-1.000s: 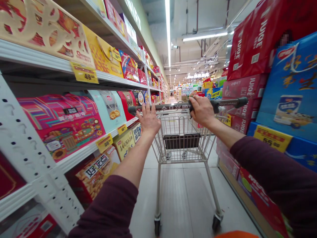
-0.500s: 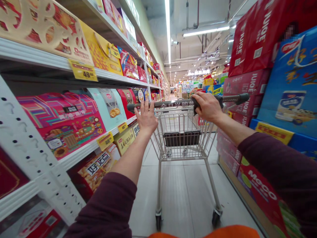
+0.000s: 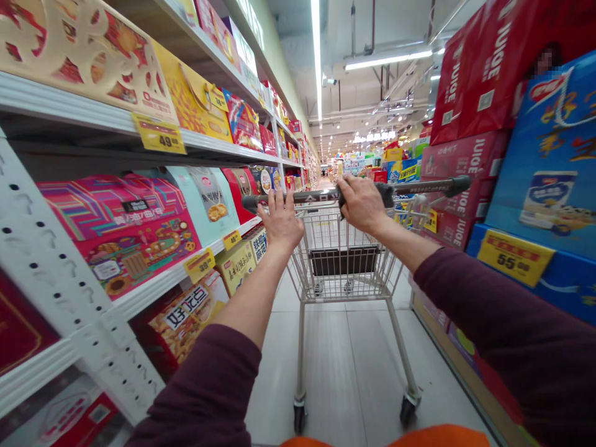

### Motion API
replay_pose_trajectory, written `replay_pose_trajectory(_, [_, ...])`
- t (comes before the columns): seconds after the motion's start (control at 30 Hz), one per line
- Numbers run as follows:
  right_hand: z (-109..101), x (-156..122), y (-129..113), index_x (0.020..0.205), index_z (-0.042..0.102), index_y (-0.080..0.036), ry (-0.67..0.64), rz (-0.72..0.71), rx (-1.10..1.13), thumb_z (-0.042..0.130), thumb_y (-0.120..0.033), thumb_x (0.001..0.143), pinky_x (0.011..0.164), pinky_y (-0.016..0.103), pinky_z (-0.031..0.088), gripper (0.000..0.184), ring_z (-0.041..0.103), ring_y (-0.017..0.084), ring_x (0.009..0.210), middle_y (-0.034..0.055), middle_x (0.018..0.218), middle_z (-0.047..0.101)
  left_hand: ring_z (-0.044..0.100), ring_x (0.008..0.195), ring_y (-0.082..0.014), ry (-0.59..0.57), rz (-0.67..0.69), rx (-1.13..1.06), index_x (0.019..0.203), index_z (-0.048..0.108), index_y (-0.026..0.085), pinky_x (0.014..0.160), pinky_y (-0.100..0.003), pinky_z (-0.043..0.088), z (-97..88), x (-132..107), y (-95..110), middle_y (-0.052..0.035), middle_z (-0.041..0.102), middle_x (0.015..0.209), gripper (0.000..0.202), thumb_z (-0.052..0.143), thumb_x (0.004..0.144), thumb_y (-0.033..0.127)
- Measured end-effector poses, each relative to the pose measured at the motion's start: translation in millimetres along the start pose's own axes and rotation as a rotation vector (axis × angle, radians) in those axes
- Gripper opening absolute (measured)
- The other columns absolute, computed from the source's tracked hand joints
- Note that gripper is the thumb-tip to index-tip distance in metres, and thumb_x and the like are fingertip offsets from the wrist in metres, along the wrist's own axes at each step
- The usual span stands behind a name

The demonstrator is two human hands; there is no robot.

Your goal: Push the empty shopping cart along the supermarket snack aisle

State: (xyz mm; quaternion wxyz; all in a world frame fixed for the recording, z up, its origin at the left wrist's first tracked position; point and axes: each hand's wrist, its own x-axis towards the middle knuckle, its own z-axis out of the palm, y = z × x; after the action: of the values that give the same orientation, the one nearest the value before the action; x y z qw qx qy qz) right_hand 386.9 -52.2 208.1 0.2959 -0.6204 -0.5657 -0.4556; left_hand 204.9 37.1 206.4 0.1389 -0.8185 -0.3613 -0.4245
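Note:
Both my hands are on the dark grey push handle (image 3: 405,188) of a wire shopping cart (image 3: 344,261). My right hand (image 3: 361,203) wraps around the handle near its middle. My left hand (image 3: 280,220) lies against the handle further left, its fingers spread and straight, not curled around it. Maroon sleeves cover both forearms up to the wrists. A black panel (image 3: 343,261) hangs on the cart's far wall. I see no goods in the basket.
White shelving (image 3: 93,124) with colourful gift boxes and yellow price tags runs along the left. Stacked red boxes (image 3: 465,155) and blue boxes (image 3: 544,167) stand at the right. A tiled aisle floor (image 3: 344,360) stretches ahead. An orange item (image 3: 442,436) shows at the bottom edge.
My right hand has slid left along the handle toward the middle. The left hand stays spread on the handle, and the cart sits about the same in view.

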Motion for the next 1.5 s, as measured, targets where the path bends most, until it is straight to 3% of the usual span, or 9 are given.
replay_pose_trajectory(0.17, [11, 3, -18, 0.142, 0.045, -0.021, 0.028, -0.026, 0.040, 0.037, -0.011, 0.082, 0.105, 0.061, 0.034, 0.062, 0.040, 0.035, 0.131, 0.0137, 0.136, 0.053, 0.020, 0.147, -0.0331, -0.005, 0.021, 0.032, 0.148, 0.028, 0.023, 0.117, -0.063, 0.009, -2.7, -1, -6, -0.0121, 0.031, 0.157, 0.077, 0.053, 0.076, 0.019])
replay_pose_trajectory(0.3, [-2, -12, 15, 0.138, 0.048, -0.022, 0.020, -0.039, 0.007, 0.041, -0.013, 0.080, 0.108, 0.058, 0.034, 0.060, 0.041, 0.033, 0.132, 0.0112, 0.137, 0.053, 0.021, 0.147, -0.0315, 0.005, 0.035, 0.045, 0.148, 0.027, 0.025, 0.117, -0.063, 0.010, -1.3, 0, -8, -0.0104, 0.032, 0.157, 0.078, 0.054, 0.075, 0.016])
replay_pose_trajectory(0.47, [-24, -34, 69, 0.129, 0.053, -0.013, 0.062, 0.005, -0.080, 0.047, -0.019, 0.076, 0.108, 0.050, 0.034, 0.054, 0.046, 0.033, 0.125, 0.0176, 0.136, 0.053, 0.019, 0.147, -0.0327, 0.006, 0.013, 0.015, 0.148, 0.029, 0.023, 0.117, -0.063, 0.009, 1.5, 1, -3, -0.0108, 0.030, 0.158, 0.077, 0.053, 0.075, 0.015])
replay_pose_trajectory(0.57, [-26, -38, 78, 0.127, 0.054, -0.010, 0.100, 0.071, -0.098, 0.048, -0.020, 0.075, 0.106, 0.050, 0.036, 0.054, 0.048, 0.035, 0.121, 0.0213, 0.132, 0.055, 0.015, 0.148, -0.0343, -0.009, -0.005, -0.010, 0.149, 0.027, 0.021, 0.117, -0.063, 0.007, 2.4, 1, 1, -0.0115, 0.027, 0.159, 0.079, 0.053, 0.075, 0.015])
replay_pose_trajectory(0.87, [13, 5, -18, 0.136, 0.050, -0.017, 0.045, 0.033, -0.002, 0.040, -0.016, 0.082, 0.106, 0.055, 0.033, 0.055, 0.043, 0.034, 0.126, 0.0143, 0.133, 0.054, 0.019, 0.147, -0.0320, 0.011, -0.010, 0.025, 0.147, 0.031, 0.021, 0.118, -0.061, 0.012, 0.7, 0, 3, -0.0112, 0.030, 0.158, 0.075, 0.054, 0.076, 0.020])
replay_pose_trajectory(0.97, [14, 11, -29, 0.136, 0.051, -0.016, 0.010, -0.008, 0.011, 0.037, -0.015, 0.085, 0.108, 0.053, 0.033, 0.053, 0.043, 0.033, 0.128, 0.0140, 0.136, 0.052, 0.021, 0.146, -0.0318, -0.006, 0.006, 0.062, 0.146, 0.034, 0.019, 0.118, -0.062, 0.012, -1.7, 0, 0, -0.0124, 0.032, 0.157, 0.072, 0.054, 0.076, 0.018])
replay_pose_trajectory(1.07, [6, 4, -10, 0.134, 0.053, -0.016, -0.005, -0.062, 0.027, 0.039, -0.015, 0.084, 0.109, 0.051, 0.034, 0.052, 0.043, 0.032, 0.129, 0.0131, 0.137, 0.053, 0.022, 0.146, -0.0311, -0.001, 0.026, 0.064, 0.146, 0.034, 0.023, 0.117, -0.063, 0.012, -1.9, 0, -3, -0.0111, 0.033, 0.156, 0.073, 0.055, 0.076, 0.018])
replay_pose_trajectory(1.33, [-27, -40, 88, 0.127, 0.054, -0.010, 0.045, 0.013, -0.058, 0.043, -0.023, 0.078, 0.106, 0.048, 0.036, 0.052, 0.050, 0.034, 0.120, 0.0186, 0.131, 0.055, 0.024, 0.145, -0.0337, 0.045, 0.038, 0.021, 0.145, 0.034, 0.022, 0.116, -0.065, 0.011, 4.0, 1, -2, -0.0124, 0.035, 0.155, 0.074, 0.056, 0.075, 0.016])
replay_pose_trajectory(1.5, [-28, -50, 104, 0.126, 0.054, -0.012, 0.115, 0.087, -0.103, 0.043, -0.024, 0.077, 0.100, 0.052, 0.039, 0.052, 0.051, 0.034, 0.114, 0.0191, 0.124, 0.056, 0.023, 0.145, -0.0341, 0.055, 0.035, 0.005, 0.145, 0.035, 0.021, 0.116, -0.065, 0.013, 5.7, 1, 1, -0.0135, 0.035, 0.155, 0.072, 0.055, 0.075, 0.018])
